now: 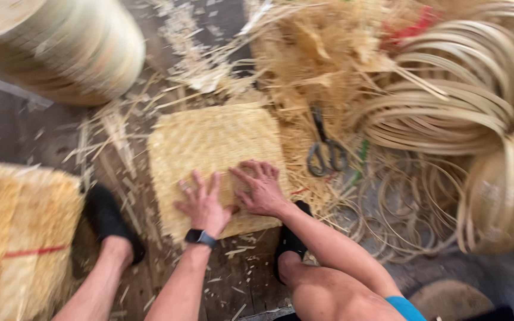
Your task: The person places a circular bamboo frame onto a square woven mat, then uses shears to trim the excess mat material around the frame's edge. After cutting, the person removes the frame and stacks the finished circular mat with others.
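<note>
A square woven bamboo mat [209, 142] lies flat on the dark floor in front of me. My left hand [202, 202], with a black watch on its wrist, presses flat on the mat's near part, fingers spread. My right hand [261, 188] rests beside it on the mat's near right part, fingers spread too. Neither hand holds anything. My feet in black socks [109, 219] stand at either side of the mat's near edge.
Metal scissors [325, 148] lie on bamboo shavings right of the mat. Coiled bamboo hoops [453, 101] pile up at the right. A stack of round woven pieces [72, 47] stands at the top left, and a bundle of woven mats [19, 232] at the left.
</note>
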